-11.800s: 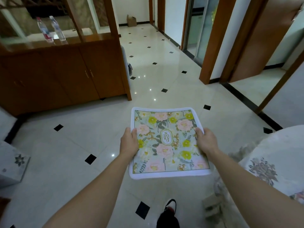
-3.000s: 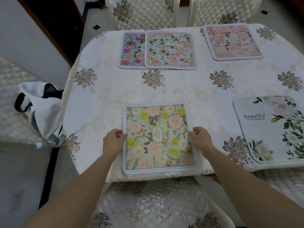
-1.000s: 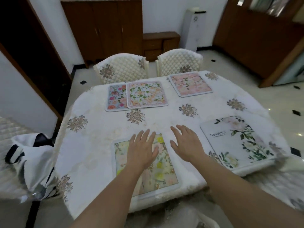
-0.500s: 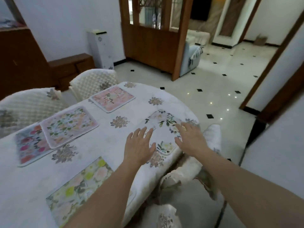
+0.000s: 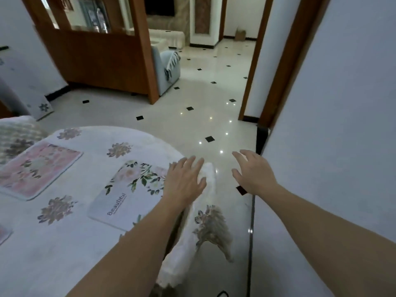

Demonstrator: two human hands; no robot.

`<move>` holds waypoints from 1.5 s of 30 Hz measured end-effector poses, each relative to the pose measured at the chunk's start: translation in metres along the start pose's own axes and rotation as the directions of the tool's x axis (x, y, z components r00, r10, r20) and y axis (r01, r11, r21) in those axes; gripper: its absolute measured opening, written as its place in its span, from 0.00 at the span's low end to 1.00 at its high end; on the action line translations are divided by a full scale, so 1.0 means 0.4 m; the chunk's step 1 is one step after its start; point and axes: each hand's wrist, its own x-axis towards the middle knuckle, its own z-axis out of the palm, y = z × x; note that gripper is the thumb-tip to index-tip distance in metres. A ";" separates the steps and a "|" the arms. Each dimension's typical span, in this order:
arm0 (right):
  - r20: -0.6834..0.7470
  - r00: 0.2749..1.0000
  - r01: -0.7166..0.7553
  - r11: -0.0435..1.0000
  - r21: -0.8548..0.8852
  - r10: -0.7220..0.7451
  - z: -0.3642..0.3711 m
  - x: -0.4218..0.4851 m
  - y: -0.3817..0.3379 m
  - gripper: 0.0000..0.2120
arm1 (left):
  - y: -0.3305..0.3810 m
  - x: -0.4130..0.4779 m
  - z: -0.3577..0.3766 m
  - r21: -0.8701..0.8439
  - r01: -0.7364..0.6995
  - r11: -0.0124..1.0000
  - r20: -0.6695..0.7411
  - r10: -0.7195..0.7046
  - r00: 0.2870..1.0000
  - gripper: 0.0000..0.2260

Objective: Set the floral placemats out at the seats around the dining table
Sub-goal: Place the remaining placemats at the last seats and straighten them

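While both hands are empty, the left hand (image 5: 184, 181) floats with fingers spread over the white leafy placemat (image 5: 128, 189) on the white flowered tablecloth (image 5: 64, 243). Right hand (image 5: 252, 172) hangs open over the floor. The pink flowery placemat (image 5: 38, 168) lies nearby. Next job, I think: fetch another mat.

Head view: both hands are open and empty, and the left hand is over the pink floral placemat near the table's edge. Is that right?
Not quite. In the head view the left hand is over the white "Beautiful" placemat, not the pink placemat, which lies farther left. The rest holds: both hands are open and empty, the right hand out over the floor.
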 end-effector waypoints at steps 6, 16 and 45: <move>0.020 0.990 -0.138 0.990 -0.008 0.139 0.014 0.067 0.206 0.27 | 0.150 0.255 0.076 -0.010 -0.164 0.986 0.035 0.164 0.986 0.27; -0.023 0.960 -0.278 0.960 0.015 0.279 0.002 0.144 0.421 0.26 | 0.332 0.537 0.093 0.036 -0.337 0.941 0.046 0.335 0.941 0.27; 0.072 0.973 -0.218 0.975 -0.035 0.220 0.180 1.163 0.883 0.27 | 0.236 1.639 0.333 0.060 -0.269 0.961 0.130 0.259 0.957 0.26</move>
